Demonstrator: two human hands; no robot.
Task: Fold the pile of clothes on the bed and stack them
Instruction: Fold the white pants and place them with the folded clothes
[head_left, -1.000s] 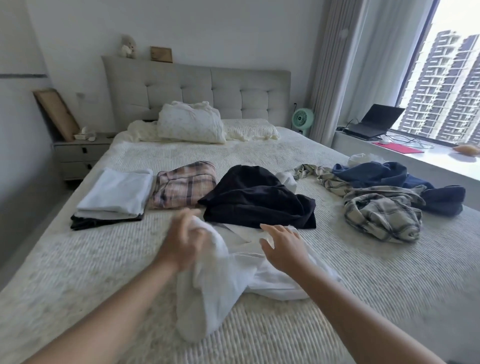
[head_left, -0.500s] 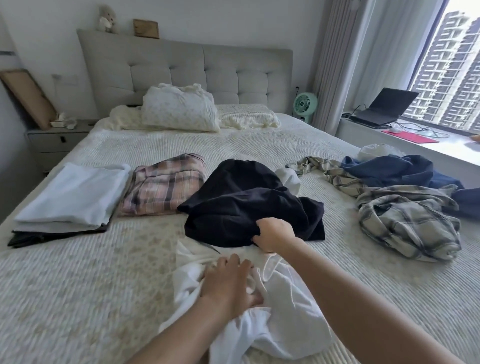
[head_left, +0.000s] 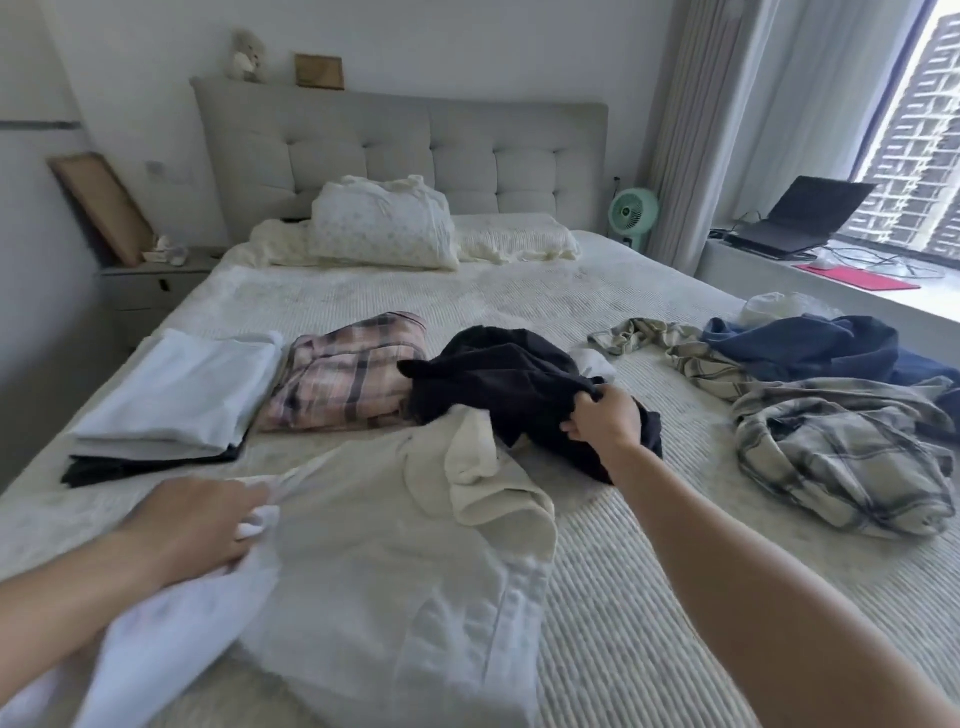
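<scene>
A white shirt (head_left: 395, 587) lies spread and rumpled on the near part of the bed (head_left: 649, 597). My left hand (head_left: 197, 525) grips its left edge, fingers curled into the cloth. Behind it sits a crumpled black garment (head_left: 498, 384); my right hand (head_left: 602, 421) pinches its right side. A folded white piece on a dark one forms a stack (head_left: 176, 395) at the left, with a folded pink plaid garment (head_left: 343, 374) beside it. Unfolded at the right lie a grey plaid shirt (head_left: 841, 462), a navy garment (head_left: 815, 348) and an olive plaid piece (head_left: 670, 348).
Pillows (head_left: 384, 228) lean on the headboard. A nightstand (head_left: 150, 291) stands at the back left. A green fan (head_left: 631, 210), a laptop (head_left: 800, 218) and a red pad (head_left: 857, 278) sit by the window ledge on the right.
My left hand has moved left, drawing the white shirt out flatter. My right hand has shifted from the white shirt's top to the black garment and taken hold of it.
</scene>
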